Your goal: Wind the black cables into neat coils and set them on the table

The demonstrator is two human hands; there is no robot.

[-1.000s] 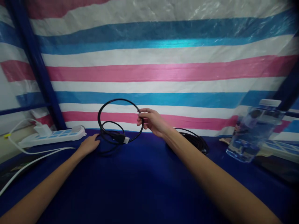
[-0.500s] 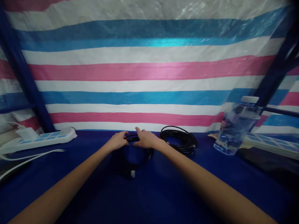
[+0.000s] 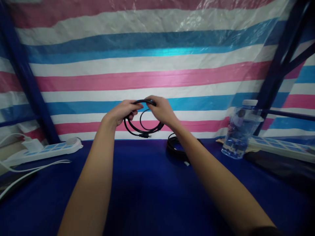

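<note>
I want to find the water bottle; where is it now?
In the head view, the water bottle stands on the right of the blue table, against the striped tarp, right of the coiled black cable lying there.

A white power strip, a coiled black cable and a clear water bottle are set on the blue surface

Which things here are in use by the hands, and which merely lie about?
In use: left hand, right hand, both gripping the looped black cable.
Lying about: second cable coil, water bottle, white power strip, blue table.
</note>
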